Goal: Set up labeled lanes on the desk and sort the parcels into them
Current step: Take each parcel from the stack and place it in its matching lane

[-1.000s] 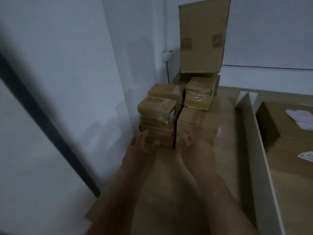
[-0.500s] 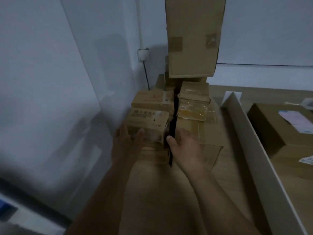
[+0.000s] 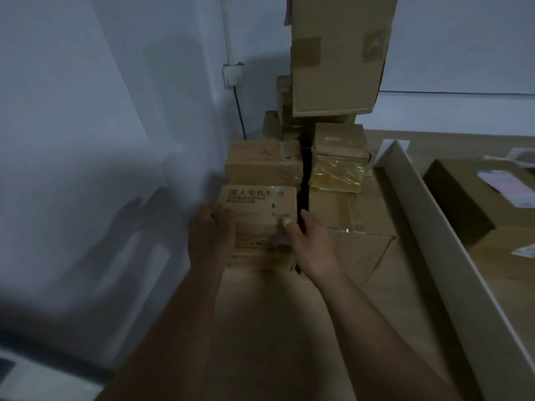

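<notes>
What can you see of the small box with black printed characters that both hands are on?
The printed box is a small brown cardboard carton, black characters across its top, clear tape shining near one edge. It lies flat atop the front stack by the wall. The left hand grips its left side, the right hand its right.

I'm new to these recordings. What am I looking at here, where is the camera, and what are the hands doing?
There is no machine here: a person works bare-handed, and the single camera sits on their head, looking forward and down, so the arms reach in from below. The left hand and right hand grip the sides of a small printed parcel atop a stack in the wall corner. More cardboard parcels are piled behind and beside it on the wooden desk. To the right, a white divider separates off a larger labelled box.
</notes>
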Demonstrator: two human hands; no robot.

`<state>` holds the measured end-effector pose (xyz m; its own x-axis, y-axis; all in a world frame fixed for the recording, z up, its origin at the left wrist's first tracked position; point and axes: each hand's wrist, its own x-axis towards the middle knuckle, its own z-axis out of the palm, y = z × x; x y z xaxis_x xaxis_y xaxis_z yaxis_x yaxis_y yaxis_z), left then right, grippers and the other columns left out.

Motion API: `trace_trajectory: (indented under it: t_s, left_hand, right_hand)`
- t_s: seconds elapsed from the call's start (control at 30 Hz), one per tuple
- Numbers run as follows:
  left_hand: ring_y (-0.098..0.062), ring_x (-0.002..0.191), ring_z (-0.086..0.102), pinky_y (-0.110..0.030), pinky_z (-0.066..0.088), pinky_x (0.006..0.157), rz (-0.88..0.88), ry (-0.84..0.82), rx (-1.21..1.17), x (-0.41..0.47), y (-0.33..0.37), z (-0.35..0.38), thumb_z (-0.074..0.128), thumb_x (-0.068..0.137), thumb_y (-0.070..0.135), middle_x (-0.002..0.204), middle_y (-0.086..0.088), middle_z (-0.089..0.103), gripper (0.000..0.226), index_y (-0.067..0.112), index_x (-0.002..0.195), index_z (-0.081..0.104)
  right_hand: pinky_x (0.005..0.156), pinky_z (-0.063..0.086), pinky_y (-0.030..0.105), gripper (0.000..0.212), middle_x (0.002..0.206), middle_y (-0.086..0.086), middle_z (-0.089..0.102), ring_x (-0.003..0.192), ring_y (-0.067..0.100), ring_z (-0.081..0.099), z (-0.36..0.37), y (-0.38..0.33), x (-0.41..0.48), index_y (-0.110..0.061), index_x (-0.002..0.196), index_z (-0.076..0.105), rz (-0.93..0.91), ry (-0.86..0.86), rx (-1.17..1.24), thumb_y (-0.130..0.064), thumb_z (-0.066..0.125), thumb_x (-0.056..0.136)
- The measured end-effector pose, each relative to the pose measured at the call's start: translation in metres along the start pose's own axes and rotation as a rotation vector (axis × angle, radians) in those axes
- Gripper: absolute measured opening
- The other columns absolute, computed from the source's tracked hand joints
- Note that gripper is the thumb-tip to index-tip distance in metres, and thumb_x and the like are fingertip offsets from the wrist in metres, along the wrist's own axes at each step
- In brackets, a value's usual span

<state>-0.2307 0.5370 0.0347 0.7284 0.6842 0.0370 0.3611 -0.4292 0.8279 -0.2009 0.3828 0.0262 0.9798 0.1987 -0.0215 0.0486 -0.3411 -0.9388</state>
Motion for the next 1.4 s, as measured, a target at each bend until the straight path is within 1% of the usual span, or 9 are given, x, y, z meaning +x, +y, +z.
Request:
trace_trajectory:
  t_s: [0.17, 0.37, 0.5, 0.73, 0.9, 1.1, 1.2, 1.3, 1.4]
  left_hand:
    - [-0.030, 0.119, 0.048, -0.039, 0.039, 0.095, -0.007, -0.027, 0.040, -0.031, -0.017, -0.009, 0.040, 0.096, 0.040, 0.126, -0.015, 0.053, 0.044, 0.011, 0.127, 0.052]
    - [-0.026, 0.091, 0.059, -0.030, 0.043, 0.070, 0.032, -0.131, 0.097, -0.080, -0.050, -0.002, 0.041, 0.094, 0.037, 0.096, -0.007, 0.063, 0.030, 0.018, 0.097, 0.062]
    - [-0.023, 0.096, 0.061, -0.039, 0.052, 0.081, 0.027, -0.229, 0.080, -0.114, -0.077, 0.010, 0.042, 0.094, 0.038, 0.105, -0.001, 0.065, 0.028, 0.026, 0.108, 0.062]
    - [-0.021, 0.091, 0.060, -0.033, 0.052, 0.076, -0.088, -0.368, 0.087, -0.138, -0.108, 0.027, 0.043, 0.097, 0.032, 0.110, -0.003, 0.064, 0.027, 0.021, 0.115, 0.059]
    - [-0.021, 0.084, 0.054, -0.030, 0.042, 0.071, -0.161, -0.395, 0.156, -0.132, -0.110, 0.034, 0.043, 0.096, 0.040, 0.100, -0.005, 0.061, 0.036, 0.012, 0.112, 0.058]
    - [-0.020, 0.084, 0.051, -0.029, 0.036, 0.072, -0.164, -0.482, 0.213, -0.129, -0.093, 0.035, 0.030, 0.097, 0.052, 0.098, -0.003, 0.060, 0.049, 0.018, 0.116, 0.061]
    - [-0.020, 0.084, 0.057, -0.031, 0.040, 0.071, -0.179, -0.472, 0.089, -0.131, -0.085, 0.036, 0.030, 0.095, 0.057, 0.093, 0.001, 0.063, 0.049, 0.022, 0.109, 0.060]
    - [-0.016, 0.080, 0.060, -0.036, 0.049, 0.074, -0.138, -0.425, -0.029, -0.130, -0.082, 0.040, 0.036, 0.095, 0.052, 0.084, 0.004, 0.062, 0.033, 0.026, 0.096, 0.055]
    - [-0.014, 0.079, 0.059, -0.037, 0.052, 0.073, -0.137, -0.400, -0.127, -0.128, -0.083, 0.045, 0.049, 0.094, 0.036, 0.090, 0.002, 0.063, 0.016, 0.022, 0.102, 0.053]
  right_hand:
    - [0.074, 0.050, 0.032, 0.016, 0.088, -0.003, 0.065, 0.082, 0.014, 0.061, -0.008, 0.008, -0.034, -0.017, 0.100, 0.064, -0.016, 0.106, -0.059, -0.026, 0.051, 0.095]
    - [0.082, 0.051, 0.037, 0.020, 0.097, -0.003, 0.066, 0.092, 0.018, 0.062, -0.020, 0.034, -0.090, -0.017, 0.108, 0.060, 0.104, 0.194, -0.062, -0.015, 0.054, 0.089]
    - [0.076, 0.049, 0.035, 0.020, 0.098, 0.002, 0.064, 0.090, 0.021, 0.060, -0.024, 0.060, -0.121, -0.015, 0.109, 0.058, 0.199, 0.224, -0.119, -0.014, 0.053, 0.089]
    - [0.063, 0.045, 0.029, 0.016, 0.094, 0.006, 0.064, 0.083, 0.022, 0.060, -0.020, 0.103, -0.140, -0.011, 0.099, 0.058, 0.414, 0.196, -0.192, -0.024, 0.055, 0.090]
    - [0.075, 0.046, 0.035, 0.027, 0.096, 0.007, 0.061, 0.092, 0.026, 0.058, -0.021, 0.111, -0.133, -0.009, 0.102, 0.058, 0.475, 0.162, -0.248, -0.033, 0.054, 0.091]
    - [0.086, 0.052, 0.047, 0.043, 0.106, 0.012, 0.063, 0.097, 0.032, 0.059, -0.020, 0.105, -0.120, -0.010, 0.107, 0.063, 0.468, 0.128, -0.178, -0.046, 0.046, 0.092]
    - [0.086, 0.050, 0.043, 0.054, 0.104, 0.010, 0.061, 0.097, 0.030, 0.058, -0.026, 0.101, -0.117, -0.011, 0.108, 0.061, 0.489, 0.208, -0.141, -0.058, 0.041, 0.091]
    - [0.077, 0.048, 0.036, 0.037, 0.099, 0.005, 0.061, 0.094, 0.026, 0.058, -0.033, 0.100, -0.116, -0.014, 0.102, 0.058, 0.451, 0.325, -0.031, -0.049, 0.050, 0.091]
    - [0.067, 0.048, 0.033, 0.009, 0.087, 0.005, 0.063, 0.085, 0.024, 0.060, -0.036, 0.108, -0.118, -0.012, 0.089, 0.056, 0.418, 0.345, 0.073, -0.021, 0.058, 0.087]
